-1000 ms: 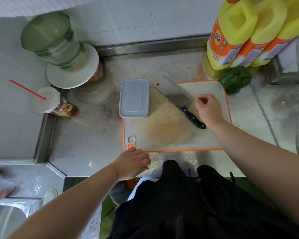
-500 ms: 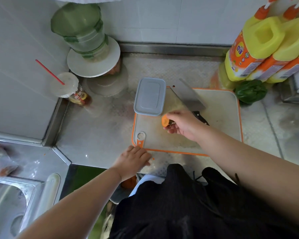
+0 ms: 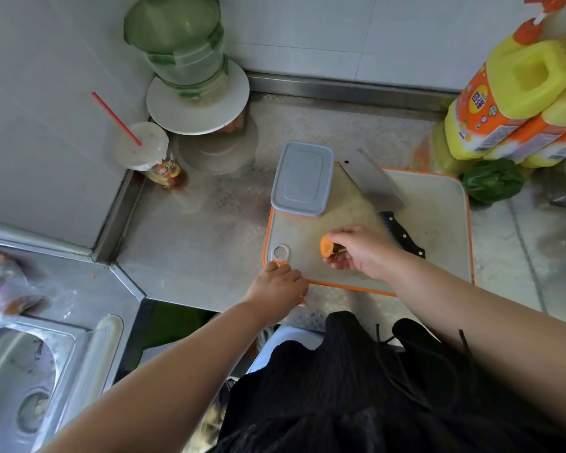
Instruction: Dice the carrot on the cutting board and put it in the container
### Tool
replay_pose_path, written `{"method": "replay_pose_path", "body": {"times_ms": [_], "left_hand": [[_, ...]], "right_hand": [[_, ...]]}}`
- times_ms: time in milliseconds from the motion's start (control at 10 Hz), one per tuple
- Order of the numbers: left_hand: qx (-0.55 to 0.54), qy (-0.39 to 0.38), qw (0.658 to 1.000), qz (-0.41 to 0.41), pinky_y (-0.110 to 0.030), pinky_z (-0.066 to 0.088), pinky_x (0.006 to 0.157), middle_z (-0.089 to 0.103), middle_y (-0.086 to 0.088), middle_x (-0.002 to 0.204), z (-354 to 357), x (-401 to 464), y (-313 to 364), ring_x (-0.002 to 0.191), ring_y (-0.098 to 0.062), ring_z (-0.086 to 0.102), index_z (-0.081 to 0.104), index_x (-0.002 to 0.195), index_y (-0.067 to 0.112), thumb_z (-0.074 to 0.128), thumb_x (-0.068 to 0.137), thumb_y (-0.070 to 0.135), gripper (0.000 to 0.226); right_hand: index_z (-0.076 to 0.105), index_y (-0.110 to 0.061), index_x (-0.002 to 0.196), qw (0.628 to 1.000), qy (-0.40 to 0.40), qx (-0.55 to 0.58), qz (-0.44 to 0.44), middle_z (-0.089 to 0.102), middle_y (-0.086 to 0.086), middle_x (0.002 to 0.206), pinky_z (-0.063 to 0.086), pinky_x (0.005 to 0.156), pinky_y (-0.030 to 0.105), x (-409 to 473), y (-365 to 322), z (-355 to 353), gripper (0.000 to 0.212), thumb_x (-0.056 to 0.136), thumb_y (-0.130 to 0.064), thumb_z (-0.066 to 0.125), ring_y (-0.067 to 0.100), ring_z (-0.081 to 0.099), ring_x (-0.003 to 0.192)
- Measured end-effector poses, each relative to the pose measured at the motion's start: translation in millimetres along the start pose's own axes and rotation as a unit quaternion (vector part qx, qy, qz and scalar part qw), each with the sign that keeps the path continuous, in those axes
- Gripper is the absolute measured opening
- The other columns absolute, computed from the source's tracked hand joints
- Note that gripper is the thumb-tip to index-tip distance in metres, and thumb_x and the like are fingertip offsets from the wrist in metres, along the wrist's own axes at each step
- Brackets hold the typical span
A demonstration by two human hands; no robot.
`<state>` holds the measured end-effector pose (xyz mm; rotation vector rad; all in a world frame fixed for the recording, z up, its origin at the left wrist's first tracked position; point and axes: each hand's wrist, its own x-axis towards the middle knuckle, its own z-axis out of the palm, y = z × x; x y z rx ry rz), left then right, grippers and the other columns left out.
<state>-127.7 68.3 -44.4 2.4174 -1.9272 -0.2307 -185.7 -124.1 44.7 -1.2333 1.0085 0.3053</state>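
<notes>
My right hand point(image 3: 363, 251) pinches a short orange carrot piece point(image 3: 326, 246) just above the white, orange-rimmed cutting board point(image 3: 435, 207). Its cut face points left. My left hand point(image 3: 280, 284) rests with curled fingers on the board's near left corner, beside the hanging hole. A closed grey-lidded container point(image 3: 301, 178) sits over the board's far left corner. A cleaver point(image 3: 376, 188) with a black handle lies diagonally on the board behind my right hand, untouched.
Yellow detergent bottles point(image 3: 517, 103) and a green pepper point(image 3: 490, 181) stand at the far right. A green jar on a white plate point(image 3: 196, 103) and a cup with a red straw point(image 3: 141, 148) occupy the far left corner. A sink point(image 3: 23, 380) lies lower left.
My right hand left the cleaver, came toward the middle of the board with the carrot piece, then drew it a little nearer to me. My left hand stayed at the board's corner.
</notes>
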Motion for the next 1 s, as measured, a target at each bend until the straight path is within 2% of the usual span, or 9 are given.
{"method": "replay_pose_path", "body": {"times_ms": [100,200,300,400,500,600,800,900,1000], "left_hand": [[-0.022,-0.019,0.999,-0.038,-0.028,0.037,0.073,0.062,0.009,0.072,-1.9,-6.1,2.5,0.069,-0.016,0.062,0.067,0.075,0.028,0.08,0.069,0.046,0.023],[-0.181,0.004,0.966,-0.186,-0.029,0.042,0.075,0.068,0.007,0.083,-23.8,-15.0,-3.3,0.077,-0.017,0.063,0.067,0.086,0.023,0.068,0.086,0.033,0.01],[-0.383,0.045,0.85,-0.359,-0.021,0.043,0.066,0.065,0.012,0.081,-53.4,-35.6,-17.8,0.071,-0.006,0.057,0.063,0.08,0.033,0.071,0.085,0.023,0.013],[-0.488,0.151,0.746,-0.428,-0.01,0.043,0.065,0.068,0.011,0.075,-77.3,-68.4,-26.7,0.065,0.005,0.058,0.068,0.077,0.033,0.076,0.083,0.015,0.022],[-0.514,0.195,0.687,-0.475,-0.015,0.048,0.072,0.072,0.006,0.078,-88.6,-104.7,-23.8,0.072,-0.002,0.063,0.07,0.082,0.033,0.077,0.084,0.015,0.019],[-0.476,0.185,0.68,-0.526,-0.024,0.051,0.074,0.071,0.008,0.074,-87.0,-140.9,-19.3,0.071,-0.007,0.065,0.069,0.076,0.031,0.079,0.08,0.016,0.019],[-0.423,0.139,0.681,-0.582,-0.026,0.054,0.079,0.071,0.02,0.078,-70.5,-194.0,-14.1,0.077,0.003,0.065,0.072,0.082,0.036,0.078,0.08,0.026,0.012],[-0.432,0.148,0.668,-0.587,-0.032,0.056,0.081,0.071,0.019,0.08,-60.3,-204.6,-19.6,0.079,0.0,0.066,0.07,0.082,0.036,0.074,0.083,0.023,0.013],[-0.427,0.17,0.674,-0.579,-0.035,0.055,0.082,0.071,0.015,0.082,-61.6,-197.6,-31.9,0.08,-0.005,0.066,0.068,0.081,0.034,0.071,0.086,0.022,0.013]], "right_hand": [[0.054,-0.003,0.096,1.0,-0.014,0.02,0.011,0.06,0.019,0.079,0.052,0.048,0.026,-0.1,1.1,-1.3,0.007,0.097,-0.01,0.052,0.025,0.063,0.066],[0.055,-0.003,0.089,0.998,-0.05,0.029,0.01,0.06,0.018,0.078,0.052,0.049,0.025,-2.7,-1.0,7.5,0.008,0.095,-0.006,0.054,0.025,0.063,0.065],[0.058,-0.004,0.087,0.995,-0.102,0.001,0.001,0.062,0.015,0.078,0.054,0.054,0.024,-8.7,-7.0,29.9,0.005,0.091,-0.002,0.059,0.021,0.063,0.066],[0.06,-0.005,0.091,0.985,-0.16,-0.057,-0.003,0.063,0.012,0.084,0.056,0.069,0.029,-12.9,-6.9,67.4,0.006,0.088,-0.001,0.063,0.019,0.062,0.073],[0.06,-0.011,0.087,0.968,-0.181,-0.174,-0.027,0.063,0.009,0.083,0.055,0.076,0.035,-21.1,0.5,111.8,0.009,0.086,-0.007,0.068,0.018,0.061,0.071],[0.057,-0.014,0.084,0.934,-0.209,-0.282,-0.068,0.062,0.008,0.077,0.054,0.065,0.032,-32.6,12.1,152.2,0.015,0.084,-0.012,0.072,0.018,0.059,0.062],[0.053,-0.009,0.127,0.889,-0.283,-0.356,-0.05,0.058,0.008,0.113,0.055,0.081,0.032,-45.3,32.2,193.1,0.04,0.09,-0.017,0.066,0.02,0.058,0.104],[0.059,-0.013,0.116,0.881,-0.28,-0.376,-0.066,0.062,0.008,0.107,0.054,0.076,0.029,-40.0,27.5,187.5,0.027,0.09,-0.018,0.066,0.016,0.061,0.093],[0.061,-0.009,0.093,0.896,-0.273,-0.341,-0.075,0.067,0.006,0.084,0.052,0.061,0.021,-39.0,7.4,178.9,0.005,0.091,-0.011,0.064,0.011,0.063,0.068]]}}
